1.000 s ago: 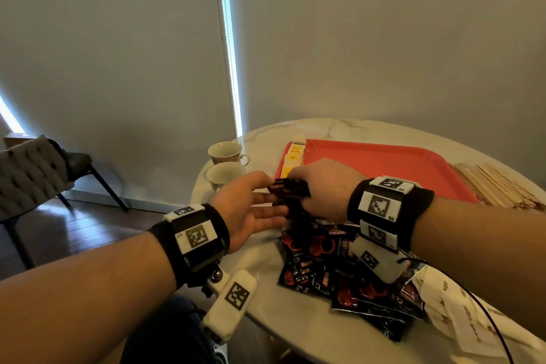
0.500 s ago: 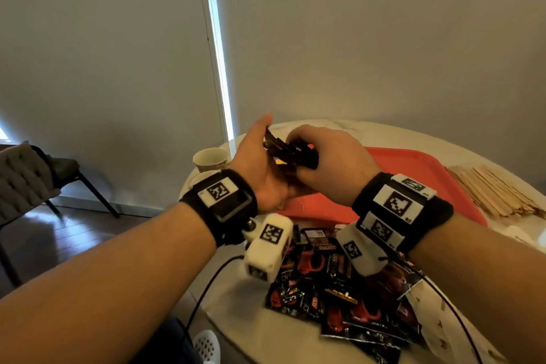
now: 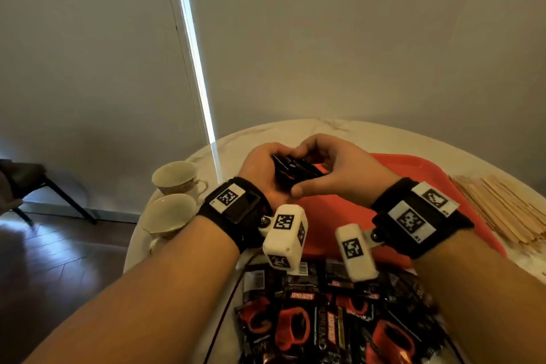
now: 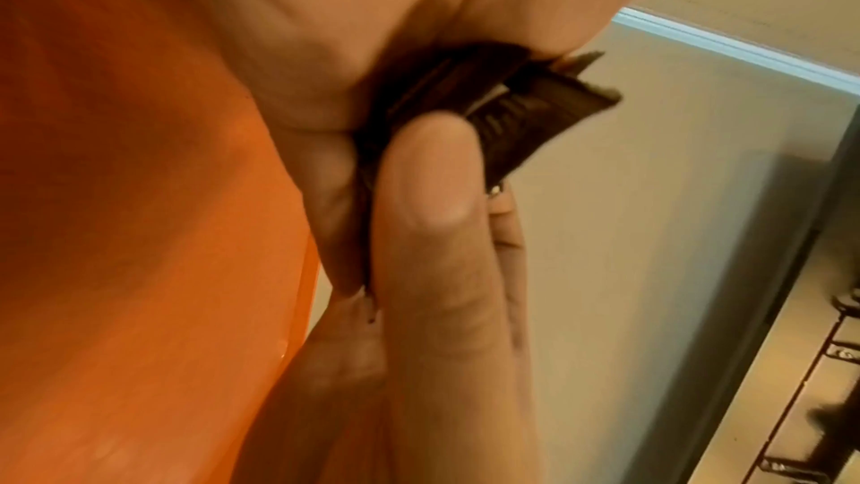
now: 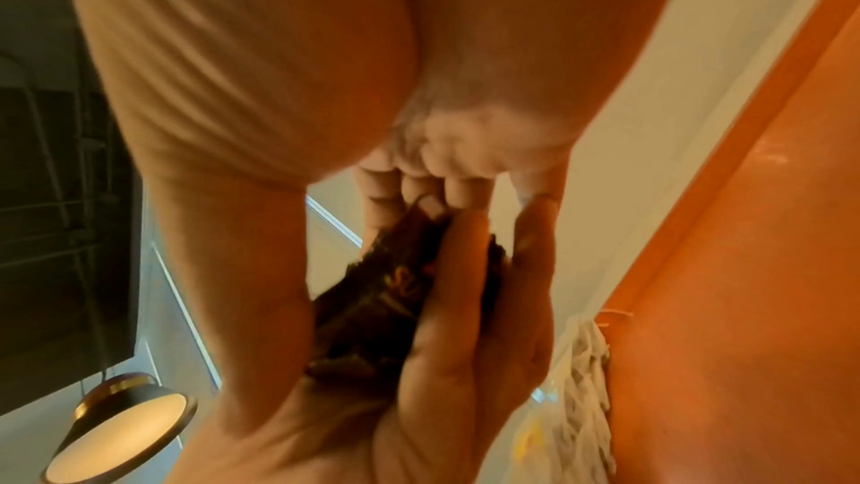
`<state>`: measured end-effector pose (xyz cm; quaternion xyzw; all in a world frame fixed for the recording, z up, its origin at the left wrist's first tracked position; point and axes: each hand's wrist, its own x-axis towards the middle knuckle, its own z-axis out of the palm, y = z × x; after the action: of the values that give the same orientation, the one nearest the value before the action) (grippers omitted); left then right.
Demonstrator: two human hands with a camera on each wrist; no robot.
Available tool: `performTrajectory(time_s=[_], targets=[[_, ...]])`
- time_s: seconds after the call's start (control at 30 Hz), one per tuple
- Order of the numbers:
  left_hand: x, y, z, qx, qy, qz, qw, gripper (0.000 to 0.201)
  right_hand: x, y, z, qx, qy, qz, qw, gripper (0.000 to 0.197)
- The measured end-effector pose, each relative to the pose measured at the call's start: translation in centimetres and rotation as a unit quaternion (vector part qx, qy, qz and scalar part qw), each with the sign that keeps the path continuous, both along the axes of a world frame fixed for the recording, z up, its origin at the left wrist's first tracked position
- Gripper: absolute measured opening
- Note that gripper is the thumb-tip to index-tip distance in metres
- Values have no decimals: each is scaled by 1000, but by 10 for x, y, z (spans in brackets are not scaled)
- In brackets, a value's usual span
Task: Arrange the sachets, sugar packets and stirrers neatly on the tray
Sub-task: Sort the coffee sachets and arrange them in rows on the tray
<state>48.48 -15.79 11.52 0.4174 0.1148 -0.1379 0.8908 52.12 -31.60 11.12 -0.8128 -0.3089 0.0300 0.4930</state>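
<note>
Both hands hold one stack of black sachets (image 3: 295,170) in the air above the left part of the red tray (image 3: 413,170). My left hand (image 3: 263,168) cups the stack from the left, thumb pressed on it. My right hand (image 3: 331,165) curls over it from the right, thumb underneath. The left wrist view shows the stack of black sachets (image 4: 507,105) clamped between thumb and fingers. In the right wrist view the black sachets (image 5: 386,293) sit between both hands. More black and red sachets (image 3: 325,322) lie heaped on the table near me. Wooden stirrers (image 3: 502,207) lie right of the tray.
Two cream teacups (image 3: 174,195) stand at the round table's left edge. The pale marble table (image 3: 339,130) curves behind the tray. A dark chair (image 3: 32,183) stands on the wood floor at the left. A cable (image 3: 227,301) runs from my left wrist.
Both hands have lifted the sachet stack off the pile and carried it forward over the tray. My left hand has closed onto the stack. The head view has tilted down.
</note>
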Motion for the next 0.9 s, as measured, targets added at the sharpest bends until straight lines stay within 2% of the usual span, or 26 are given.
performTrajectory(time_s=[0.1, 0.23, 0.3, 0.4, 0.47, 0.53, 0.63, 0.77, 0.9], targets=[[15, -2, -3, 6, -6, 4, 1000, 33, 16, -4, 1, 3, 28, 8, 1000, 58], [30, -6, -10, 13, -21, 6, 1000, 33, 33, -3, -3, 72, 25, -6, 997, 50], [36, -6, -15, 16, -25, 11, 999, 34, 39, -2, -8, 175, 52, -2, 983, 51], [42, 0, -21, 49, -33, 40, 997, 35, 46, -3, -11, 321, 147, -5, 936, 49], [42, 2, -22, 61, -39, 54, 996, 39, 47, -3, -13, 331, 180, -11, 926, 60], [40, 1, -23, 78, -45, 54, 994, 34, 48, -2, -16, 312, 195, -19, 930, 68], [36, -1, -27, 86, -52, 60, 993, 30, 51, 1, -21, 306, 214, -33, 927, 70], [34, 0, -28, 75, -62, 79, 992, 33, 52, 2, -27, 304, 232, -31, 924, 53], [37, 2, -28, 81, -49, 98, 991, 36, 54, 2, -27, 349, 195, -74, 914, 32]])
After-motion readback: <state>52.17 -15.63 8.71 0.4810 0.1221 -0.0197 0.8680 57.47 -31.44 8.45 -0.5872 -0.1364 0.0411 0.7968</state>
